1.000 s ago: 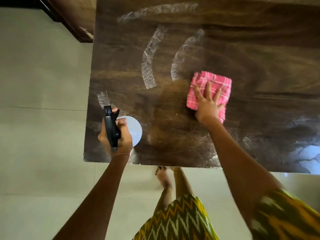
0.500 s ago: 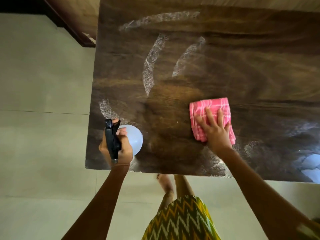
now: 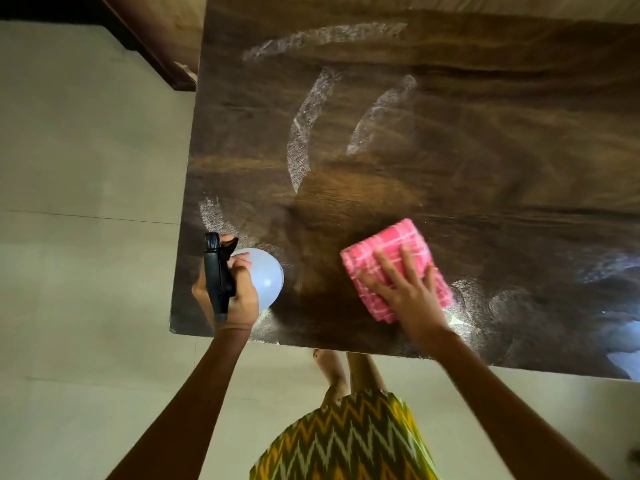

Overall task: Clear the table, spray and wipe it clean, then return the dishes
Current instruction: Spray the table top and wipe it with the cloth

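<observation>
A dark wooden table [image 3: 485, 150] fills the upper right, marked with white curved streaks of spray [image 3: 304, 133]. My right hand [image 3: 405, 289] lies flat, fingers spread, on a folded pink checked cloth [image 3: 388, 251] near the table's front edge. My left hand [image 3: 232, 296] grips a spray bottle [image 3: 266, 278] with a black trigger head and a pale blue body, which stands at the front left corner of the table. No dishes are in view.
Pale tiled floor [image 3: 86, 237] lies left of and below the table. A dark wooden piece of furniture [image 3: 156, 39] stands at the back left. My bare feet [image 3: 332, 372] and a yellow zigzag garment [image 3: 346, 441] are under the front edge.
My right hand has slid the pink cloth toward me, from the table's middle to near the front edge. My left hand and the spray bottle have stayed in place.
</observation>
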Demonstrator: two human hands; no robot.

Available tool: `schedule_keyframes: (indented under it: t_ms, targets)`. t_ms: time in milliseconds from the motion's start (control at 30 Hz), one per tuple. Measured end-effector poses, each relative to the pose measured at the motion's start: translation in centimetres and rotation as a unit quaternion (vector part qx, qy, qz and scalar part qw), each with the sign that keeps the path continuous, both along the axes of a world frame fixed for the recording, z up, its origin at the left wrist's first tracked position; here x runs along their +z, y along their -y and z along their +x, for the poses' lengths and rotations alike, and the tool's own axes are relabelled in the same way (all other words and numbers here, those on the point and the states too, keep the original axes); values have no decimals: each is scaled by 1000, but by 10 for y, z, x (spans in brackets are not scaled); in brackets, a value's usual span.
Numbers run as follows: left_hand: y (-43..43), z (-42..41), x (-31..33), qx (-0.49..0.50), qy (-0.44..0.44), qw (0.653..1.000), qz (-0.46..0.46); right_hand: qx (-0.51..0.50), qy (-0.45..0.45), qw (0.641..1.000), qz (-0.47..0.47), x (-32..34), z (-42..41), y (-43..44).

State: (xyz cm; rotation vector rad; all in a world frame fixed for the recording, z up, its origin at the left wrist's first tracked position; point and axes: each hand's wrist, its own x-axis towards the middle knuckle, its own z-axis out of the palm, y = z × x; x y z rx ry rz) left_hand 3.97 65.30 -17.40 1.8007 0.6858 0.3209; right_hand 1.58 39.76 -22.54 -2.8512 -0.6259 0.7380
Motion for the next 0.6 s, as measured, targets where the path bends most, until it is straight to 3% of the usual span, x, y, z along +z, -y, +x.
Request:
schedule_keyframes:
  t_ms: [167,267,400,500,600]
  targets:
    - [-1,0,3,4,16,1000,-4,-201,-24,978,-60,0,66,33]
    - [3,4,6,12,-1,1000,-12,-228,-27,972,-51,2,129,-9]
    - [9,19,6,-16,6,999,48,-100,-29,993,-49,6,148,-56]
    - [13,30,11,-42,7,997,60,8,3,1000,-12,7,99,-58]
    - [23,42,21,-61,2,993,103,42,-41,998,-27,11,59,-25]
